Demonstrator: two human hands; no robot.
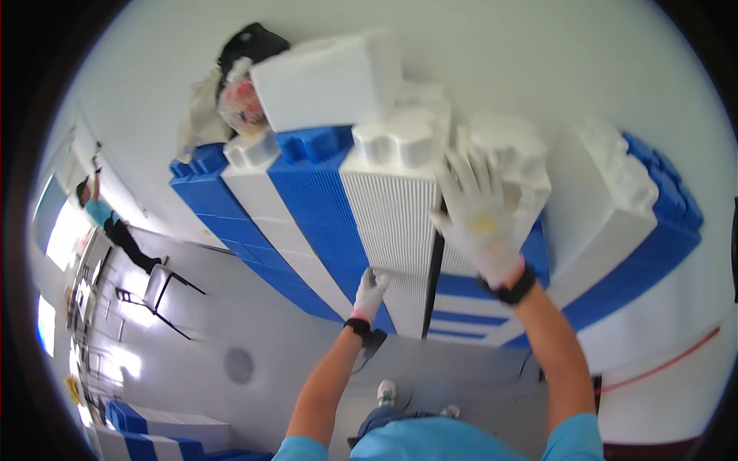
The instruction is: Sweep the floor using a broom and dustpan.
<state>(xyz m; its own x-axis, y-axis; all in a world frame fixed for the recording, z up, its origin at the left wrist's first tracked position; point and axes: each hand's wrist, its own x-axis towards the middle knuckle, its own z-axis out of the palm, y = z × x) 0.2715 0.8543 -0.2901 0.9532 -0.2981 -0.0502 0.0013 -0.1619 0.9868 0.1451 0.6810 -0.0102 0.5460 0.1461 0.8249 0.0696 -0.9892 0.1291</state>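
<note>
Tall stacks of large blue and white blocks with lobed tops stand side by side against the wall. My right hand (478,219), in a white glove with a yellow mark on its back, is open with fingers spread. It lies over the upper part of a white ribbed stack (524,188), beside a dark gap. Lower down, my left hand (370,294), also gloved, is by the edge between a blue ribbed stack (319,200) and a white ribbed stack (390,223). Its fingers look slightly bent and apart, with nothing visible in them; contact is unclear.
A white box (323,81), a clear bag with red contents (242,106) and a black bag (250,46) sit on the stacks. More blocks (615,223) stand at right. A chair (157,288) and another person (115,223) are at far left; blocks (165,446) lie lower left.
</note>
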